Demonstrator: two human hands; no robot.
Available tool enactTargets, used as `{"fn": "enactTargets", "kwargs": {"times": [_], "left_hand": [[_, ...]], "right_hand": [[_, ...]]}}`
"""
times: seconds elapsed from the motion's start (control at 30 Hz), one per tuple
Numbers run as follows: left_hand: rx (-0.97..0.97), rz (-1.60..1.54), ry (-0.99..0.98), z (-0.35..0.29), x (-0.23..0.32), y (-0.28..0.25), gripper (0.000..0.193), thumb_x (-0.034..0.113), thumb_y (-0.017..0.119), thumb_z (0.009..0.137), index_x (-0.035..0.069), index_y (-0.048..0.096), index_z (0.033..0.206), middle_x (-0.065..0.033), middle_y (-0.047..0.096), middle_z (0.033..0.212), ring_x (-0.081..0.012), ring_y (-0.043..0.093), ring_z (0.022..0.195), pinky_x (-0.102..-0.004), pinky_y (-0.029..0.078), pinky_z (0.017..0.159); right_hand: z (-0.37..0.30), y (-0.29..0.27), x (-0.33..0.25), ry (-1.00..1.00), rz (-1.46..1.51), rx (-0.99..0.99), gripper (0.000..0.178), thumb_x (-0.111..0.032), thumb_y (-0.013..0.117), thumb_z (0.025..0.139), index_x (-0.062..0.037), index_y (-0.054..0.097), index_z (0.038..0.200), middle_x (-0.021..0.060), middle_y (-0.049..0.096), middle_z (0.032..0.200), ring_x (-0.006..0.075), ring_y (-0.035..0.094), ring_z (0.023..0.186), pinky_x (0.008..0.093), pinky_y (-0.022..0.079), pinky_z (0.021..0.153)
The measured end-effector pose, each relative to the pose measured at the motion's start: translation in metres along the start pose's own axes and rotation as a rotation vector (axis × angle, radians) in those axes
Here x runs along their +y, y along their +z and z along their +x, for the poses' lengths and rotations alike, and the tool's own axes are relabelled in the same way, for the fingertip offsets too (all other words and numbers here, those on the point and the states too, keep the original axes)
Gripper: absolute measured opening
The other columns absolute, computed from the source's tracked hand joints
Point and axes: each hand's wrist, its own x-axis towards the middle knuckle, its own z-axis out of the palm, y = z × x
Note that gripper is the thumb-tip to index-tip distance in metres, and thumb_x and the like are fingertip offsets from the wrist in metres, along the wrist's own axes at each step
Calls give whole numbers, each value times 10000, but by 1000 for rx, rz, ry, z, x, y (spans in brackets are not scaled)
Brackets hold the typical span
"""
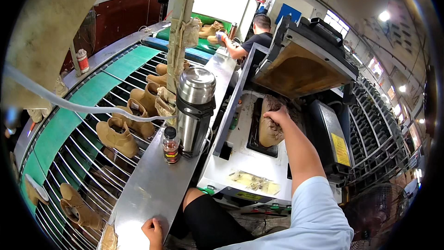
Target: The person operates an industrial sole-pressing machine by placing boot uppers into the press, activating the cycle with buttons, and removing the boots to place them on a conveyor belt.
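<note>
My right hand reaches out over the white bed of a machine. Its fingers are closed on a tan boot whose lumpy tread shows along its right side. Beneath the boot is a black pad set into the bed. Above it the machine's raised lid tilts open, brown on its inner face. My left hand rests on the metal counter at the lower edge, fingers curled in with nothing visible in them.
Left of the metal counter, several tan boots stand on a conveyor of metal bars. A steel flask and a small bottle stand on the counter. A person handles boots farther off. A fan sits lower right.
</note>
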Motion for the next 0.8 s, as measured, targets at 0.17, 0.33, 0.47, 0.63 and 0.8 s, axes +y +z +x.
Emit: {"fn": "enactTargets", "kwargs": {"times": [0.17,0.33,0.47,0.63,0.8], "left_hand": [[25,-6,7,1,-16,6,270,117,586,884,-40,609,666,-40,546,524,-105,499,460,-254,391,453],[34,78,25,3,-21,8,267,114,578,882,-37,609,664,-45,553,531,-118,510,476,-273,398,469],[32,53,41,2,-24,6,283,119,551,900,-32,609,667,-45,573,562,-111,528,496,-266,409,481],[48,15,-66,2,-10,6,211,104,581,867,-40,630,720,-55,601,593,-125,545,526,-266,436,519],[-38,-114,-222,7,5,10,129,91,595,839,-22,651,814,-58,631,701,-132,577,633,-249,456,590]], "right_hand": [[-46,-2,10,-31,-44,-106,987,-573,650,707,-83,263,1471,279,412,1394,389,446,1269,403,376,1049],[-86,-16,17,-271,-280,-165,916,-493,737,629,-73,422,1379,210,516,1310,378,502,1205,432,438,986],[-86,-36,19,-275,-153,-140,846,-418,776,587,-73,493,1307,179,484,1341,345,520,1179,451,470,944],[-93,-25,22,-250,-248,-159,851,-437,770,601,-95,477,1323,160,485,1328,332,516,1181,445,473,948],[-101,-12,31,-287,-188,-75,806,-459,710,689,-115,431,1363,150,398,1399,364,402,1286,461,442,988]]}}
